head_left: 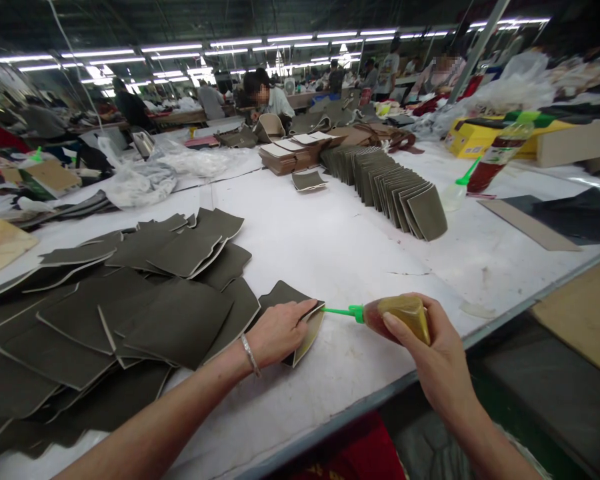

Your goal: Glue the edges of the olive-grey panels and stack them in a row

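Low in the middle of the frame, the left hand (pixel 280 330) lies flat, fingers stretched out together, pressing a dark grey cut piece (pixel 286 293) onto the white counter (pixel 340 253). The piece looks thin, light and floppy, and is probably best held near its edge. The right hand (pixel 433 357) is wrapped around a soft squeeze bottle (pixel 400 315). The bottle's long axis lies level, with the green nozzle (pixel 341 311) pointing left at the piece's raised edge. More grey pieces (pixel 170 320) lie heaped at the left.

Bare forearms (pixel 180 413), slim bangle (pixel 251 355), perhaps silver, behind left hand (pixel 280 330)
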`<move>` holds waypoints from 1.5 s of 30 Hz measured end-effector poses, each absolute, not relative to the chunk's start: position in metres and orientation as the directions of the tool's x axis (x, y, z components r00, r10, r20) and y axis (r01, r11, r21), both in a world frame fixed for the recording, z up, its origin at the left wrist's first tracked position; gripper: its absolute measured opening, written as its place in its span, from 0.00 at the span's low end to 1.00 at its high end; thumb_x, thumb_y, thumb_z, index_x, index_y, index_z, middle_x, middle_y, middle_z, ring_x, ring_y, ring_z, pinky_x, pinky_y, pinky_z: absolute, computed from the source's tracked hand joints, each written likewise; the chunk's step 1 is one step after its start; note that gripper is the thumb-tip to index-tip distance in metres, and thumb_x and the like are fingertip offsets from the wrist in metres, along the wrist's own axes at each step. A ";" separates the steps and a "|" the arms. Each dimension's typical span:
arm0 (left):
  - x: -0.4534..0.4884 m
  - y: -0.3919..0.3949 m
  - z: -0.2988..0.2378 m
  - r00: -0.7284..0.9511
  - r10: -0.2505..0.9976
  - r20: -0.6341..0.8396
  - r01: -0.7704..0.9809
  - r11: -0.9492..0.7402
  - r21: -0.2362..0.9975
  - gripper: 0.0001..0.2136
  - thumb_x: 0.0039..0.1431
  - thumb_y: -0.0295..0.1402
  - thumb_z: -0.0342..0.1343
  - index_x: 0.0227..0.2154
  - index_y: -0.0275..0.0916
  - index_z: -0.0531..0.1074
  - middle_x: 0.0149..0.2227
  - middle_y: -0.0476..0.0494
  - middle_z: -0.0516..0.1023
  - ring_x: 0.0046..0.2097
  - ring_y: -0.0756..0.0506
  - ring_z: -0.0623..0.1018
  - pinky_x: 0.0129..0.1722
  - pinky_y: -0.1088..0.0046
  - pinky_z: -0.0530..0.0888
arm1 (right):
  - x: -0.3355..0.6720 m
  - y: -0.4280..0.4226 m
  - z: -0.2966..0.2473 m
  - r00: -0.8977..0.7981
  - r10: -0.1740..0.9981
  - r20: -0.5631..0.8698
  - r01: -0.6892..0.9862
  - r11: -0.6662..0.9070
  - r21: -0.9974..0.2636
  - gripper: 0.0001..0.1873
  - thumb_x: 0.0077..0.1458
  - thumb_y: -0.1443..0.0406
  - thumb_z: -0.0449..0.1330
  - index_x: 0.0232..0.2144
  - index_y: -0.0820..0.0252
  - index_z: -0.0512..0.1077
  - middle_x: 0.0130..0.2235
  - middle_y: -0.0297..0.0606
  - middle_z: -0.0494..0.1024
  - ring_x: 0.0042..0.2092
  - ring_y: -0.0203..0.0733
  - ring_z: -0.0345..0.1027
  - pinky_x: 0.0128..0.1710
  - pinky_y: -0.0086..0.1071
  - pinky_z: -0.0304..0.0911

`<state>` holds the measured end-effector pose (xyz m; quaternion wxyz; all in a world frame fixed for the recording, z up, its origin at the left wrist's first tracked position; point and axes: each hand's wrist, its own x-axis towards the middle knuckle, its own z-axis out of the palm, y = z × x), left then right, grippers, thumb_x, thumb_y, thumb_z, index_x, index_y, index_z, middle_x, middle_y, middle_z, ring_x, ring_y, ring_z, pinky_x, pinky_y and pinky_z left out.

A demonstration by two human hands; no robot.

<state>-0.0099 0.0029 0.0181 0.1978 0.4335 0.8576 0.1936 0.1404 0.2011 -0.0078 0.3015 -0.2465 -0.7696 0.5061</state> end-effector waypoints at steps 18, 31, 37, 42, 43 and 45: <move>-0.003 0.003 0.022 -0.577 0.797 -0.176 0.680 0.589 0.436 0.25 0.58 0.30 0.45 0.60 0.44 0.63 0.49 0.40 0.76 0.46 0.37 0.77 0.49 0.58 0.73 | 0.156 0.179 -0.002 -0.766 0.642 0.017 0.212 0.278 -0.937 0.27 0.47 0.46 0.65 0.43 0.54 0.67 0.38 0.34 0.74 0.40 0.45 0.68 0.40 0.33 0.64; -0.003 0.002 0.024 -0.577 0.794 -0.192 0.691 0.599 0.404 0.24 0.60 0.31 0.45 0.60 0.43 0.62 0.47 0.40 0.76 0.44 0.36 0.78 0.47 0.57 0.74 | 0.167 0.170 -0.016 -0.792 0.609 -0.027 0.219 0.242 -0.945 0.27 0.49 0.47 0.65 0.45 0.54 0.66 0.39 0.34 0.74 0.39 0.42 0.69 0.38 0.29 0.65; -0.003 0.003 0.023 -0.580 0.794 -0.181 0.692 0.598 0.405 0.24 0.60 0.31 0.45 0.60 0.43 0.63 0.46 0.40 0.76 0.44 0.36 0.78 0.47 0.58 0.74 | 0.163 0.175 -0.014 -0.772 0.635 0.028 0.200 0.284 -0.938 0.28 0.48 0.46 0.65 0.44 0.55 0.67 0.39 0.36 0.74 0.40 0.44 0.69 0.38 0.32 0.65; -0.003 0.003 0.020 -0.577 0.800 -0.164 0.691 0.585 0.424 0.24 0.60 0.31 0.45 0.59 0.45 0.63 0.46 0.40 0.76 0.45 0.36 0.78 0.46 0.58 0.74 | 0.145 0.185 -0.009 -0.636 0.738 0.226 0.161 0.413 -0.897 0.30 0.46 0.46 0.66 0.47 0.53 0.66 0.41 0.36 0.73 0.41 0.46 0.68 0.40 0.36 0.63; -0.004 0.004 0.019 -0.577 0.800 -0.165 0.690 0.585 0.426 0.24 0.60 0.31 0.45 0.59 0.45 0.63 0.46 0.40 0.76 0.45 0.36 0.78 0.46 0.57 0.74 | 0.144 0.185 -0.010 -0.620 0.744 0.249 0.155 0.428 -0.891 0.30 0.46 0.47 0.66 0.47 0.53 0.66 0.41 0.36 0.73 0.41 0.46 0.68 0.40 0.37 0.62; -0.004 0.004 0.019 -0.578 0.799 -0.169 0.686 0.587 0.429 0.24 0.60 0.32 0.45 0.59 0.44 0.64 0.46 0.39 0.76 0.45 0.35 0.78 0.46 0.57 0.74 | 0.146 0.184 -0.012 -0.604 0.752 0.266 0.165 0.444 -0.881 0.30 0.46 0.46 0.66 0.47 0.53 0.66 0.41 0.36 0.73 0.41 0.46 0.68 0.40 0.37 0.62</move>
